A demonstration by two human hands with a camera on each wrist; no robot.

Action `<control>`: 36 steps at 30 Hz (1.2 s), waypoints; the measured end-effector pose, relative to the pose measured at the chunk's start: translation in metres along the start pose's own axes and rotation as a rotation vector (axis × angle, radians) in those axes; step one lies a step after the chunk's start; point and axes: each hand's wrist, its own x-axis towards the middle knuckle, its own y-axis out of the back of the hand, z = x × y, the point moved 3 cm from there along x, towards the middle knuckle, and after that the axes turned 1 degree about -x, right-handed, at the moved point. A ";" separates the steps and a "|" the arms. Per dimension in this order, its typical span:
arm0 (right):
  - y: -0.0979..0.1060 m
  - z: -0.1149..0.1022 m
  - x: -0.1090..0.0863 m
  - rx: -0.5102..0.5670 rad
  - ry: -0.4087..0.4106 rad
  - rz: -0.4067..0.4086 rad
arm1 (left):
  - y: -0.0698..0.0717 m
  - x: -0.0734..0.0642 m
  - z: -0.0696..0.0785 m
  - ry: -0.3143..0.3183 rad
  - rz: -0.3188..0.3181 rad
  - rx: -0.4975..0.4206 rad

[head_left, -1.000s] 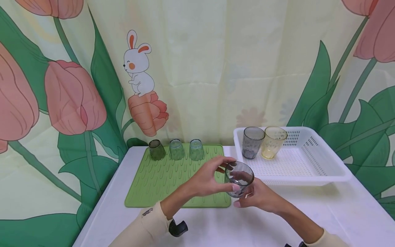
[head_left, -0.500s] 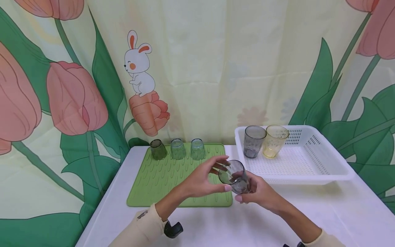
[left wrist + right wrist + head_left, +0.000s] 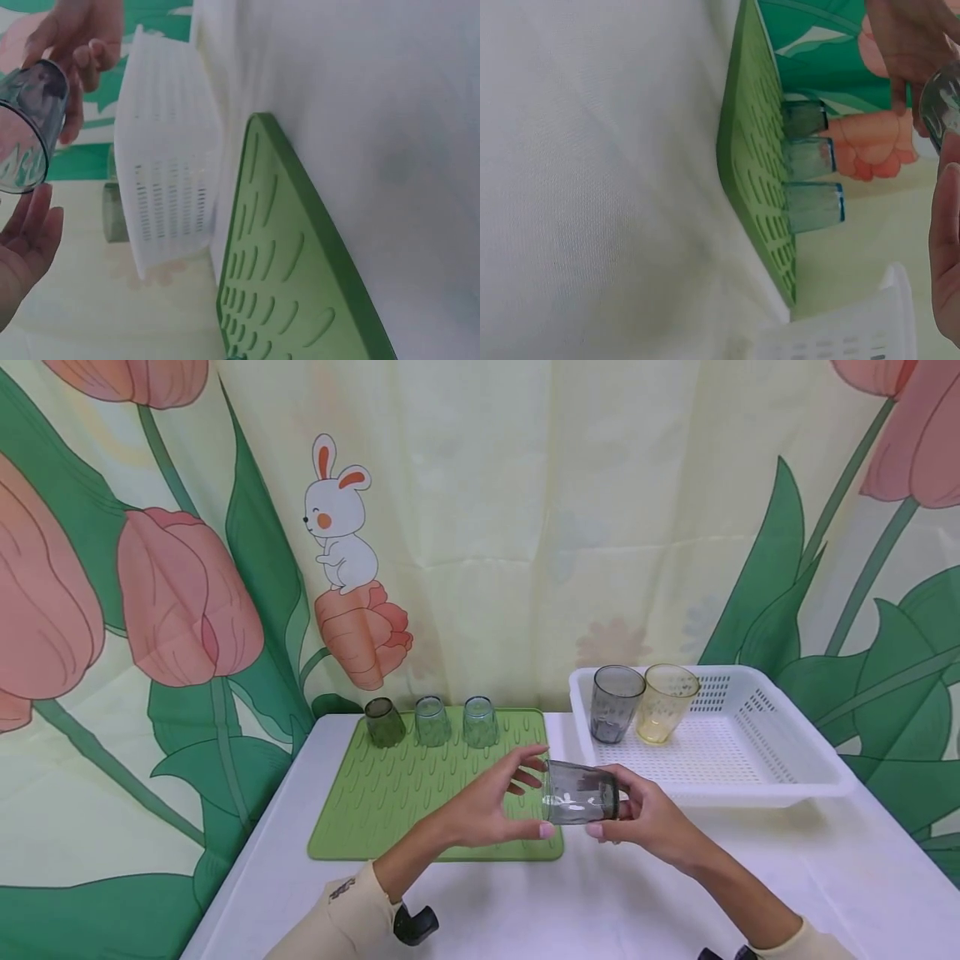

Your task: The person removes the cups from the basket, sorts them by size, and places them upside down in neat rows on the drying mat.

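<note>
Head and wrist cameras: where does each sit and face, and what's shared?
Head: on the head, looking forward and down at the gray glass; left grip, right grip and sleeves show.
Left wrist: on that wrist, image sideways, towards the white basket past the green mat; both grips partly.
Right wrist: on that wrist, sideways, towards three glasses on the mat; both grips partly.
Shared by both wrist views: mat, basket, gray glass.

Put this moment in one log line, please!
right hand: holds gray glass sideways | left hand: near glass's other end | mat: three glasses | basket: two glasses
</note>
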 end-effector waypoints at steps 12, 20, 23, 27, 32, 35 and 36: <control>-0.003 -0.002 0.001 0.020 0.010 0.033 | -0.006 0.001 -0.012 -0.021 0.001 0.043; -0.006 -0.014 0.010 0.002 0.050 0.057 | -0.003 -0.002 -0.011 0.027 0.012 0.023; -0.008 -0.022 0.016 -0.020 0.054 0.065 | -0.001 -0.005 -0.012 0.040 0.019 0.007; -0.008 -0.034 0.030 -0.054 0.046 0.068 | 0.004 -0.011 -0.018 0.054 0.048 -0.003; -0.003 -0.046 0.052 -0.107 0.043 0.080 | 0.012 -0.024 -0.028 0.078 0.110 -0.029; 0.001 -0.051 0.065 -0.134 0.041 0.098 | 0.018 -0.033 -0.036 0.096 0.131 -0.038; 0.001 -0.053 0.070 -0.135 0.037 0.105 | 0.020 -0.036 -0.039 0.104 0.135 -0.036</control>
